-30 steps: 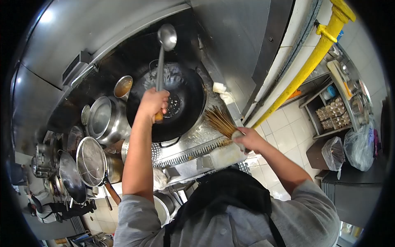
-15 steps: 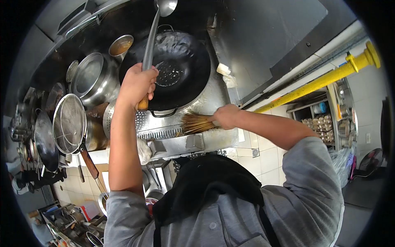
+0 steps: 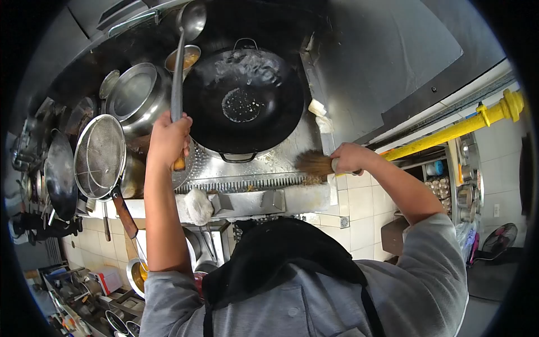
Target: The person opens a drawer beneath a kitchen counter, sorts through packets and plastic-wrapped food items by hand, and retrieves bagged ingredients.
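My left hand [image 3: 168,137] is wrapped round the handle of a long metal ladle [image 3: 178,78] with a wooden end. The ladle's bowl points to the back of the stove, left of the wok. A large black wok [image 3: 275,121] with two loop handles sits on the range, a small puddle of foamy liquid at its bottom. My right hand [image 3: 351,158] grips a bamboo wok brush [image 3: 314,163], bristles pointing left. The brush is low at the right front of the metal stovetop [image 3: 275,163], apart from the wok.
Left of the wok stand a metal pot [image 3: 160,106] and a cup of orange-brown liquid [image 3: 192,55]. A wire strainer [image 3: 100,157] lies further left. A white cloth [image 3: 198,206] rests on the stove's front ledge. A yellow pipe [image 3: 449,132] runs along the right.
The camera view has shifted, so the wok appears further right. My left hand and the ladle have moved left, off the wok's edge. My right hand has carried the brush rightward along the stove front.
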`<state>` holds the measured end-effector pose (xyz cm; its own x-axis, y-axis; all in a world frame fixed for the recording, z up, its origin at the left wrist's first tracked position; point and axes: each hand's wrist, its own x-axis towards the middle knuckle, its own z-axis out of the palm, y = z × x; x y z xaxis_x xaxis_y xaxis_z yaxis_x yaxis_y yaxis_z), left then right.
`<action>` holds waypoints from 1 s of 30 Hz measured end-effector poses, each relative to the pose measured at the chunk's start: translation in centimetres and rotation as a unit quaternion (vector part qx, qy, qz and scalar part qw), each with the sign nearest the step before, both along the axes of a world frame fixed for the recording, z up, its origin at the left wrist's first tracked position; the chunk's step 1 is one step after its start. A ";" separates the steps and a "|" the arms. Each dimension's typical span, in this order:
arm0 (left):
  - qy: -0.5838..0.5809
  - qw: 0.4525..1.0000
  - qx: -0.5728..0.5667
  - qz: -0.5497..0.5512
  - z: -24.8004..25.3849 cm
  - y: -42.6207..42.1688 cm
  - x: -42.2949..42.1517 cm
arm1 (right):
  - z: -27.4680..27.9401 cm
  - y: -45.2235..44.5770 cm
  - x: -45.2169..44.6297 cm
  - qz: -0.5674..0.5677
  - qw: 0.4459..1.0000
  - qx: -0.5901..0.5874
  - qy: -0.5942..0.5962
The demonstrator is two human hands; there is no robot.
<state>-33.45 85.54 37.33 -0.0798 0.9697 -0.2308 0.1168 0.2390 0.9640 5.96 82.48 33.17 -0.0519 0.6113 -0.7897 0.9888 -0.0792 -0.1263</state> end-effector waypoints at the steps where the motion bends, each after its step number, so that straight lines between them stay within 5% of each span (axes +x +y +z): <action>1: 0.014 1.000 0.006 0.022 -0.3 -0.1 -0.4 | 0.4 -0.3 0.2 -0.032 0.998 0.044 0.020; 5: 0.068 0.991 0.031 0.115 -3.2 -1.1 -2.0 | -9.2 -2.5 1.6 -0.143 0.978 0.109 0.102; 6: 0.077 0.988 0.028 0.132 -3.8 -1.8 -2.3 | -12.6 -4.5 2.0 -0.071 0.978 0.181 0.078; 7: 0.088 0.985 0.024 0.147 -4.5 -2.8 -2.3 | -15.2 -7.3 2.4 -0.118 0.944 0.265 0.157; 9: 0.123 0.977 0.002 0.172 -7.1 -5.1 -2.5 | -12.3 -9.4 0.4 -0.213 0.939 0.188 0.194; 11: 0.262 0.941 0.033 0.213 -14.0 -7.5 -4.0 | -15.5 -11.1 1.4 -0.188 0.913 0.292 0.213; 18: 0.366 0.905 -0.060 0.209 -14.7 -16.7 -5.9 | -14.8 -12.4 -1.0 -0.247 0.916 0.301 0.098; 20: 0.375 0.899 -0.079 0.214 -16.0 -17.5 -6.7 | -11.3 -10.7 -3.9 -0.050 0.843 0.516 0.141; 24: 0.401 0.879 -0.128 0.224 -17.4 -17.4 -7.6 | -5.8 -5.8 -11.9 0.129 0.807 0.527 0.234; 30: 0.416 0.867 -0.148 0.229 -20.0 -17.6 -8.8 | -4.2 -4.0 -20.4 0.227 0.793 0.502 0.260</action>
<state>-42.26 67.92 17.36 -0.6998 0.7001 -0.1421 0.5702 0.6672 0.4793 -14.45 78.51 28.96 -0.6052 0.7438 0.2837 0.6807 0.6683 -0.3001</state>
